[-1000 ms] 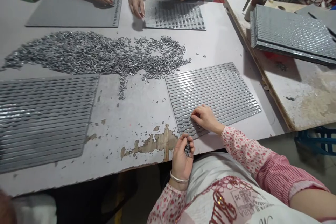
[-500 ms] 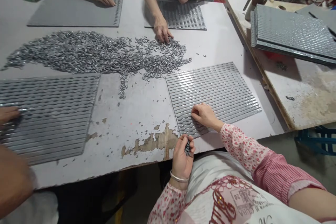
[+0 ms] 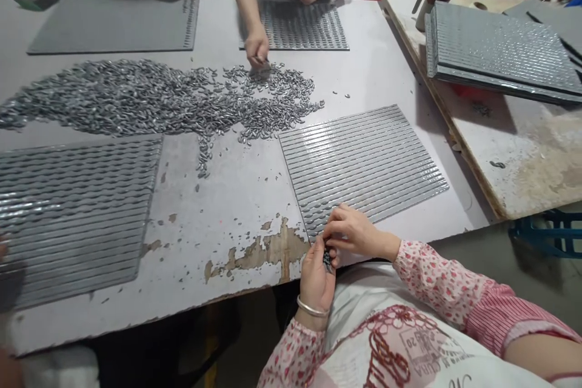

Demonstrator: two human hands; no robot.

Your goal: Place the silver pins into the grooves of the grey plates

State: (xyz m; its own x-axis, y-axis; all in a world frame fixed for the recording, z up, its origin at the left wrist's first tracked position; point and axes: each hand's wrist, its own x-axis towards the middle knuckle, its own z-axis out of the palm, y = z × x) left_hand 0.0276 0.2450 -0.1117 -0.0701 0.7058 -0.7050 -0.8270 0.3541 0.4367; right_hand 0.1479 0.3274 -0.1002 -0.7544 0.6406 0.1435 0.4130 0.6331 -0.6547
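Note:
My left hand point(image 3: 317, 279) is palm up at the table's front edge, fingers curled round a small clump of shiny grey oval pieces point(image 3: 327, 259). Directly above it, my right hand point(image 3: 357, 235) has its thumb and fingertips pinched together at the left fingertips. Whatever lies between those right fingertips is hidden. Just beyond both hands is a flat grey ridged board point(image 3: 364, 157). Straight glossy rows cover most of it, while the rows in its near left corner look wavy. My right hand overlaps the board's near edge.
A long heap of grey oval pieces point(image 3: 150, 97) spreads across the white table point(image 3: 236, 194). Another ridged board point(image 3: 82, 212) lies left. Opposite, co-workers' hands point(image 3: 257, 45) are at two more boards point(image 3: 113, 21). Boards are stacked point(image 3: 500, 48) on a side table point(image 3: 541, 151) at right.
My right hand has come off the board's wavy rows and moved down to meet my left hand. Across the table, a co-worker's hand has lifted and shifted left over the heap.

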